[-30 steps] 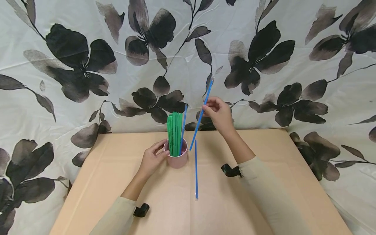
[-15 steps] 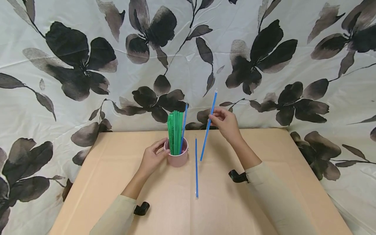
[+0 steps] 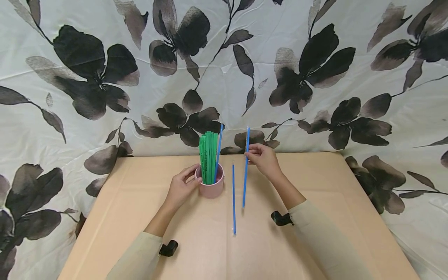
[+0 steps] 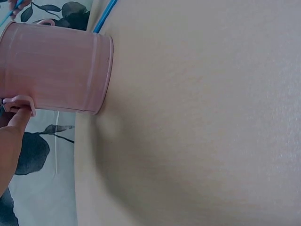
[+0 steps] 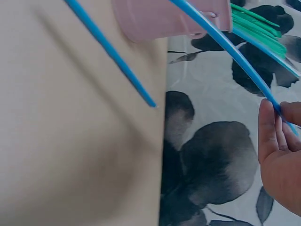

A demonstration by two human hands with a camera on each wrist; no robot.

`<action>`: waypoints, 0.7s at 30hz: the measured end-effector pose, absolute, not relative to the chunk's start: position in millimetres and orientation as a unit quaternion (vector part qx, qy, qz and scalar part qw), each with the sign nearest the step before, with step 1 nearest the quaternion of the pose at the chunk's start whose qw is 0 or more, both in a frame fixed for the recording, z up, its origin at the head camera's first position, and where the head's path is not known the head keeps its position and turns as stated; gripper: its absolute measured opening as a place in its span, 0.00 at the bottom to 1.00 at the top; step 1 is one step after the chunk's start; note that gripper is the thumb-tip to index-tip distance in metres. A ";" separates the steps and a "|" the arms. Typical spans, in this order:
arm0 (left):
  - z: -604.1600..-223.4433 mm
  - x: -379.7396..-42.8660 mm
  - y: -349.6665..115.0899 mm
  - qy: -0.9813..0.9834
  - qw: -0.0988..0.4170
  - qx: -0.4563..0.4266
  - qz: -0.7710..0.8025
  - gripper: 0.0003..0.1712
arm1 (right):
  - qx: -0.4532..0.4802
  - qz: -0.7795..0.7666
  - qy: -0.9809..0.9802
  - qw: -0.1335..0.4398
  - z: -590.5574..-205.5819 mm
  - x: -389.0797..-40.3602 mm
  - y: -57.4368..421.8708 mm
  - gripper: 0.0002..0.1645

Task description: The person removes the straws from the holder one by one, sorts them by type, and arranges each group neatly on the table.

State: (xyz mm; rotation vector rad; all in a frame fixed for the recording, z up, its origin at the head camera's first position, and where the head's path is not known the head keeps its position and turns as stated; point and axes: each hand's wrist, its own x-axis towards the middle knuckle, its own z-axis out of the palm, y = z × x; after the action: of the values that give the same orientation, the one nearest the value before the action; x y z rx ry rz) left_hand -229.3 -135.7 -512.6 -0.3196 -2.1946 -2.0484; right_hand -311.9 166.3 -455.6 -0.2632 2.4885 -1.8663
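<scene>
A small pink pail (image 3: 211, 190) stands near the table's far edge. Inside it are several green paper-wrapped straws (image 3: 208, 157) and one blue straw (image 3: 220, 142). My left hand (image 3: 182, 187) grips the pail's left side; the left wrist view shows a finger at its small side handle (image 4: 21, 101). Between thumb and fingers, my right hand (image 3: 263, 158) pinches another blue straw (image 3: 245, 181), nearly upright and right of the pail. A further blue straw (image 3: 234, 202) lies lengthwise on the table between the pail and the held straw.
The tan tabletop (image 3: 196, 241) ends at a far edge just behind the pail. Beyond it hangs a white cloth with dark flowers (image 3: 133, 93). A black strap piece (image 3: 281, 218) sits at the right cuff and another black piece (image 3: 168, 248) at the left.
My right hand first moved right and down with the blue straw, then slightly left and lower. The straw has turned from slanted to nearly upright. My left hand and the pail have stayed put.
</scene>
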 end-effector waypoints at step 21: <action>-513.3 -227.6 -135.5 -0.727 0.059 -0.103 -0.676 0.32 | -0.011 -0.544 0.832 0.109 -527.8 -306.1 163.5 0.14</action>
State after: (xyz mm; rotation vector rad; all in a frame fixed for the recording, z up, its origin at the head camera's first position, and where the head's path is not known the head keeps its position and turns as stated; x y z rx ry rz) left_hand -227.6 -135.5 -513.3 -0.3112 -2.2037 -2.0476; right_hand -306.1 163.5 -527.8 -0.0311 2.4476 -1.5996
